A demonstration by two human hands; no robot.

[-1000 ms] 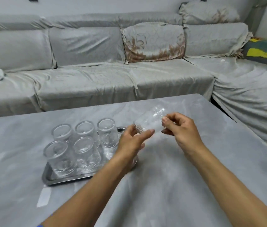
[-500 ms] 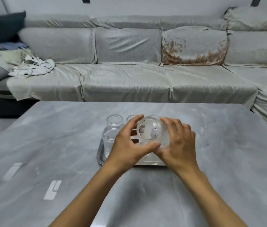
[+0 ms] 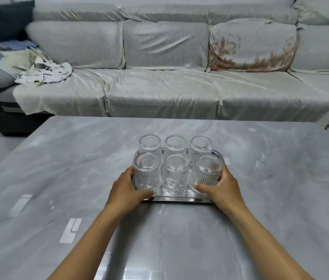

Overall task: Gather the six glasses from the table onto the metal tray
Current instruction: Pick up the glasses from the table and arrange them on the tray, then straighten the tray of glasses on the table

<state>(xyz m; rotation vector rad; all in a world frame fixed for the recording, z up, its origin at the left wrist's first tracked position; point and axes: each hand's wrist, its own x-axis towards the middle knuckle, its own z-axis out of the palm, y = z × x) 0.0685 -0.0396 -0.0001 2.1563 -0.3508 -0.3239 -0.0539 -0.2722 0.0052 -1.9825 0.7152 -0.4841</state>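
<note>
Several clear ribbed glasses stand upside down in two rows of three on the metal tray [image 3: 177, 199], in the middle of the grey table [image 3: 68, 168]. My left hand [image 3: 127, 190] curls around the front-left glass [image 3: 147, 174] at the tray's left end, thumb at its base. On the other side, my right hand [image 3: 222, 188] wraps the front-right glass [image 3: 207, 172], fingers behind it and thumb in front. The front-middle glass [image 3: 174, 175] and the back row [image 3: 175, 144] stand untouched.
A grey covered sofa [image 3: 169, 89] runs along the table's far edge and bends round on the right. Crumpled cloth [image 3: 46, 73] lies on its left end. White tape marks [image 3: 71, 229] are stuck on the table at the near left.
The glass that both hands held in the air now stands on the tray at the front right. My left hand has shifted to the front-left glass. The view has swung left.
</note>
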